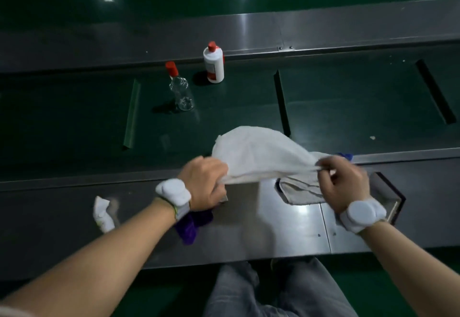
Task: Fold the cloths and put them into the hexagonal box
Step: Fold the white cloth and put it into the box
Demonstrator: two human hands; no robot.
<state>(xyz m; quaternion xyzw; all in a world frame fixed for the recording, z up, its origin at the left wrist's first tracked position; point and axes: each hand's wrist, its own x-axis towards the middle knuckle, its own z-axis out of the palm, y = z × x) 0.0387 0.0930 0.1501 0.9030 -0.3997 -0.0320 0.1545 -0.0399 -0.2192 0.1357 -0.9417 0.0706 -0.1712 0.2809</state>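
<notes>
White cloth (256, 154) hangs in the air between the two hands, above the near metal ledge (249, 222) of the conveyor. The left hand (205, 183) is closed in a fist on the left end of the cloth; the fabric goes into the fist at the knuckle side and the fingers are curled under it, so they are mostly hidden. The right hand (342, 183) pinches the right end: the edge is bunched into a thin rope that runs into the thumb and the first fingers, and the other fingers are bent below it. Between the hands the lower edge is pulled tight, and the rest of the cloth puffs up and away from the person, over the green belt (74, 117).

Under the right hand a grey cloth (298, 192) lies flat on the ledge. Just right of this hand stands the box (390, 192), dark, with angled walls; the wrist partly covers it. A bit of blue cloth (346, 156) shows behind the right hand. Under the left wrist a purple cloth (191, 225) lies crumpled. To its left is a small white cloth (103, 213), also crumpled.

On the belt, well apart from the hands, stand a clear bottle (180, 90) and a white bottle (213, 63), both with red caps. Both wrists carry white bands.
</notes>
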